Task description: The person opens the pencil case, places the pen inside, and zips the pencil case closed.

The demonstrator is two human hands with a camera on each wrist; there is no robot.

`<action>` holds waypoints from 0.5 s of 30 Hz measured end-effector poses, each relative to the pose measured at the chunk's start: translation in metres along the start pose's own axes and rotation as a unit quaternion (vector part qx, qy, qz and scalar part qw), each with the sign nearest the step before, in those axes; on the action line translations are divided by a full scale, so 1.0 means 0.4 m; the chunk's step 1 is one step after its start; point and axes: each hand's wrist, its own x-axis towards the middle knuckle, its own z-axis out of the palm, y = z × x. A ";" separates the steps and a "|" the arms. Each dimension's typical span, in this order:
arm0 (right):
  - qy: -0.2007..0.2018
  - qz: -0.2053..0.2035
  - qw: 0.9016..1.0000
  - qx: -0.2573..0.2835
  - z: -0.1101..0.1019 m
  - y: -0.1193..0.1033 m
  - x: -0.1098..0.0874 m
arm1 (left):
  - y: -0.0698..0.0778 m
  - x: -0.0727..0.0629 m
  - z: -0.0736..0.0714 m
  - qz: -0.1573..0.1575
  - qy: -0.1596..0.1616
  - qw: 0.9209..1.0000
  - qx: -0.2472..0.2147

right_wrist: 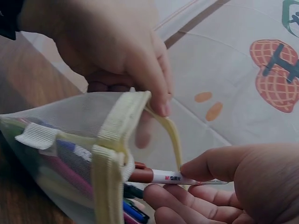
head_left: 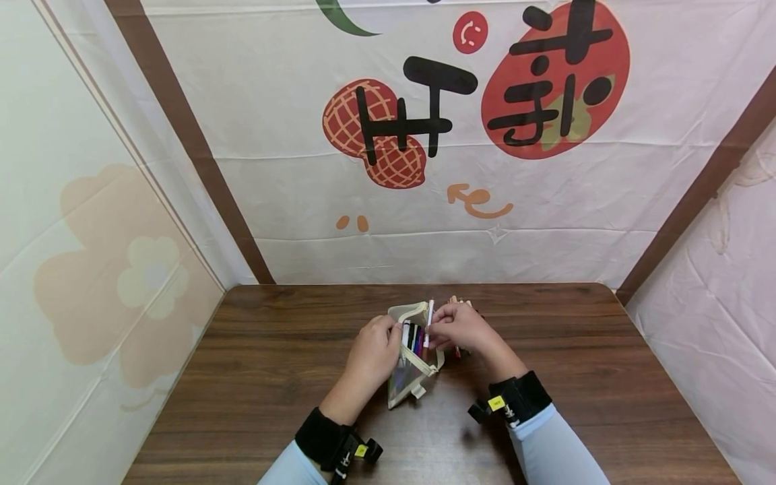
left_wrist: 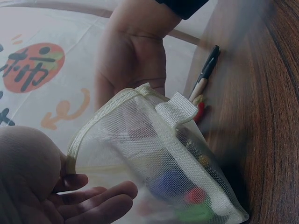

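Note:
A cream-edged mesh pencil pouch [head_left: 399, 385] stands with its mouth open near the table's middle, several coloured pens [head_left: 414, 338] inside it. My left hand [head_left: 374, 345] grips the zipped rim on the left side, thumb and fingers pinching the edge. At the opening, my right hand [head_left: 463, 330] pinches a white marker [right_wrist: 164, 177] with a brown cap between thumb and fingers. In the right wrist view the marker's capped end lies at the pouch mouth. Through the mesh [left_wrist: 117, 135], blue, red and green pen ends look blurred.
More pens lie on the wooden table [head_left: 273, 377] beyond my right hand, partly hidden by it; a black pen [left_wrist: 209, 66] among them shows in the left wrist view. A printed cloth [head_left: 291, 195] hangs behind the table's far edge, with cloth walls on both sides.

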 end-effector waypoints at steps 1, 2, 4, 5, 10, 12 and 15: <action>-0.008 0.004 1.000 0.001 0.004 0.001 0.001 | 0.000 0.000 0.000 0.000 0.000 1.000 0.000; -0.015 0.007 1.000 0.003 0.008 0.001 0.001 | 0.000 0.000 -0.001 0.001 0.002 1.000 -0.001; -0.025 0.011 1.000 0.011 0.015 0.001 0.003 | 0.000 0.001 -0.001 0.002 0.006 1.000 -0.001; -0.028 0.013 0.999 0.018 0.020 0.001 0.003 | 0.000 0.002 -0.001 0.004 0.009 1.000 -0.001; -0.044 0.014 0.999 0.028 0.041 0.005 0.006 | -0.001 0.003 0.000 0.006 0.019 1.000 -0.003; -0.051 0.013 0.998 0.026 0.049 0.006 0.006 | -0.001 0.003 0.000 0.006 0.020 1.000 -0.003; -0.054 0.008 0.998 0.018 0.056 0.010 0.007 | 0.000 0.003 -0.001 0.006 0.019 1.000 -0.003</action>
